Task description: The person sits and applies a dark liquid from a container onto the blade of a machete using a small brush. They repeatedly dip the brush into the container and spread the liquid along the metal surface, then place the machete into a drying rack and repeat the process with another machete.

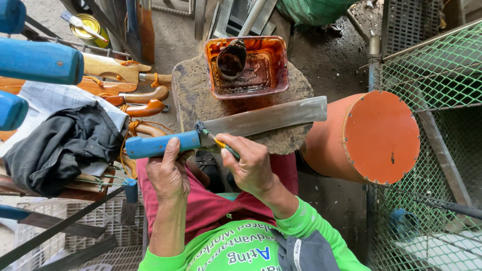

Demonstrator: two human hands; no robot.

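A large knife with a long grey steel blade point(266, 118) and a blue handle point(160, 144) lies across a round stone block point(193, 95). My left hand point(168, 173) grips the blue handle from below, thumb on top. My right hand point(248, 163) pinches a small paintbrush point(217, 141) with a green and yellow handle, its tip touching the joint where blade meets handle. Behind the knife on the block stands a square orange-stained tub point(275, 55) of dark liquid with a rusty scoop point(231, 58) in it.
An orange cylinder point(371, 135) lies to the right, beside green wire mesh point(437, 70). At left are several wooden-handled knives point(125, 73), blue-handled ones point(40, 61), a dark cloth point(60, 145) on paper, and a paint tin point(90, 25). White plastic crates point(100, 221) sit lower left.
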